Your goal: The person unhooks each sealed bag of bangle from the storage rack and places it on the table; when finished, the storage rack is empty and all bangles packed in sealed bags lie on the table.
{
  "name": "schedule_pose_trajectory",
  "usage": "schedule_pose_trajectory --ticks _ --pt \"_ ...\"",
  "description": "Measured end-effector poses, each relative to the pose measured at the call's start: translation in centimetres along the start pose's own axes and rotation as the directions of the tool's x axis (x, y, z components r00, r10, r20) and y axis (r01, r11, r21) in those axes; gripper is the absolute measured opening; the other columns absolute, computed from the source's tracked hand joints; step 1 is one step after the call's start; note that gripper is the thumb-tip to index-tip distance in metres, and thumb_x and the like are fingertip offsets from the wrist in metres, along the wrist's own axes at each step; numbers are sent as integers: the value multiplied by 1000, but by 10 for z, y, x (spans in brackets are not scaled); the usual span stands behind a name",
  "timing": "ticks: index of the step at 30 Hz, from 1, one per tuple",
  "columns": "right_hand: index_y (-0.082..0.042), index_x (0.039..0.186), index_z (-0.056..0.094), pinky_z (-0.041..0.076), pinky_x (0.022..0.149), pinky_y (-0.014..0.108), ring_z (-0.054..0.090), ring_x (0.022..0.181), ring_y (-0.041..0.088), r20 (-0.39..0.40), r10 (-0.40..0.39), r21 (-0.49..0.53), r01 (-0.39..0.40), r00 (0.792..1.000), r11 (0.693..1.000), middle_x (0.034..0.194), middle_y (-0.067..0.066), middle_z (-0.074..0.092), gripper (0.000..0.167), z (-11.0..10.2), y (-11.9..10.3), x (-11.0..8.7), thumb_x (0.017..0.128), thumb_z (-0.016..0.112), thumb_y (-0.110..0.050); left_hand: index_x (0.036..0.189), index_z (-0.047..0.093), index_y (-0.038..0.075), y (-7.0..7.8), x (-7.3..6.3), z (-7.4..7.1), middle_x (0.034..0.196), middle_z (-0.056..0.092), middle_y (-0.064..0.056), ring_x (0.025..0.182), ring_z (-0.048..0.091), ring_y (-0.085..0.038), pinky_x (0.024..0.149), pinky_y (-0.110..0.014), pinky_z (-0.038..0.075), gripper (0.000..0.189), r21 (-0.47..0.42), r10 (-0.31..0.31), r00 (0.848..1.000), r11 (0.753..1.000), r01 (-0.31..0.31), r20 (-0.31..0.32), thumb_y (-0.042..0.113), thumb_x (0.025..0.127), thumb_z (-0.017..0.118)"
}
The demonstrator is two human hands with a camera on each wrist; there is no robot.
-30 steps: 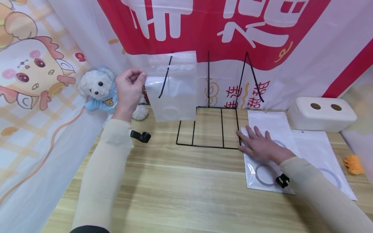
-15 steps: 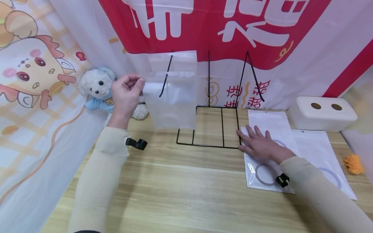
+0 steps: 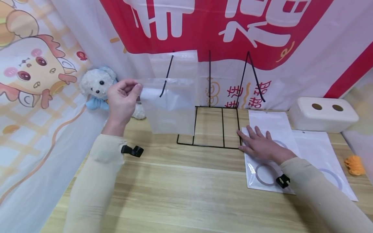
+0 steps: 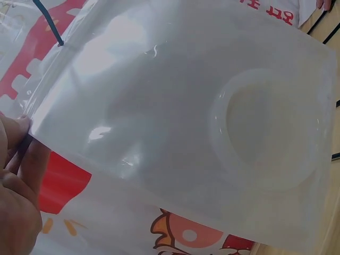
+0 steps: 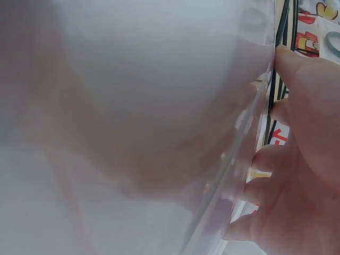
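Observation:
My left hand point(image 3: 122, 100) pinches the left edge of a translucent zip bag point(image 3: 172, 110) between thumb and fingers. The bag hangs around the left prong point(image 3: 170, 66) of a black wire rack, whose tip overlaps the bag's upper part. Another clear bag point(image 3: 186, 63) hangs farther back on that prong. In the left wrist view, a pale ring point(image 4: 219, 119) shows inside the pinched bag. My right hand point(image 3: 263, 145) lies with fingers spread on a flat white bag point(image 3: 268, 118), fingertips at the rack's base wire point(image 3: 240, 129).
A second white bag point(image 3: 313, 145) with a ring in it lies to the right. Behind it stands a white box point(image 3: 323, 113) with two holes. A plush dog point(image 3: 97, 82) sits at the left, and an orange object point(image 3: 354, 165) lies at the far right.
My left hand has drawn the front bag down and toward me along the prong, widening the offset from the bag behind. The right hand has stayed in place.

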State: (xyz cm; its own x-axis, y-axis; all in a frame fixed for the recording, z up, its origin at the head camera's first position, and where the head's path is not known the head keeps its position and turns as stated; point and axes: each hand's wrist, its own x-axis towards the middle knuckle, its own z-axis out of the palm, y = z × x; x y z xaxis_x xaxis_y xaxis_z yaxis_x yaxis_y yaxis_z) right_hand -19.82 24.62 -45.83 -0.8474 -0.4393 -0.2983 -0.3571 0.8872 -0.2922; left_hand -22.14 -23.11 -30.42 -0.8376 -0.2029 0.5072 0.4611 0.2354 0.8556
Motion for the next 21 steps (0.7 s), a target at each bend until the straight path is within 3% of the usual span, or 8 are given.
schedule_pose_trajectory --ticks 8,21 --pt "-23 174 22 -4 121 87 -3 161 63 9 5 14 -5 1000 1000 180 29 2 79 0 1 1 111 45 -63 108 73 -16 7 -10 -6 88 78 11 78 73 -6 69 -17 61 16 4 42 999 999 -42 16 -1 101 71" --pt "-23 174 22 -4 121 87 -2 161 64 8 5 7 -5 1000 1000 179 29 3 79 1 2 3 110 44 -64 107 73 -16 18 -27 -15 88 79 11 79 76 -5 71 -19 64 16 11 26 999 1000 -26 23 -2 100 73"
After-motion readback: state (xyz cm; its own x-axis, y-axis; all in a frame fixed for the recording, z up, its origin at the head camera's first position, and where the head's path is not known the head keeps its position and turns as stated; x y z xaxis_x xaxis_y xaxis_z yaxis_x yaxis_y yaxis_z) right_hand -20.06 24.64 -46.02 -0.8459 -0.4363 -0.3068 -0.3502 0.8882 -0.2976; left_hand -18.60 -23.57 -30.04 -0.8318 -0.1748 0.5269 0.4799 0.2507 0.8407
